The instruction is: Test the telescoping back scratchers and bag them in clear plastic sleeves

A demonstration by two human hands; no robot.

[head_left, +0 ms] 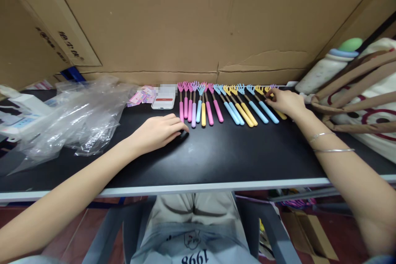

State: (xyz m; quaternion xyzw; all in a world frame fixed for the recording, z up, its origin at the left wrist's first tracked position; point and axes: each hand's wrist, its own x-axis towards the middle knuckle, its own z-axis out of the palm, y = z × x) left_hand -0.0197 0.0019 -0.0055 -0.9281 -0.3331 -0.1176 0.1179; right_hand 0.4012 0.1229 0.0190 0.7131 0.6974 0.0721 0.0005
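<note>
A row of back scratchers with claw-shaped heads lies along the back of the black table (pixel 198 161), heads pointing away from me. Their handles are pink (pixel 209 113), purple (pixel 193 115), blue (pixel 258 111) and yellow (pixel 246 112). My left hand (pixel 162 132) rests palm down by the row's left end, its fingers loosely bent and holding nothing. At the right end my right hand (pixel 286 101) has its fingers curled over the last back scratchers; a yellow handle (pixel 281 114) sticks out below it. Its grip is partly hidden.
Clear plastic bags (pixel 89 115) are heaped on the left beside a white power strip (pixel 24 115). Small printed cards (pixel 140 95) and a white phone (pixel 163 98) lie behind my left hand. A bottle (pixel 324 70) and a bag (pixel 365 107) stand right; cardboard (pixel 173 20) walls the back.
</note>
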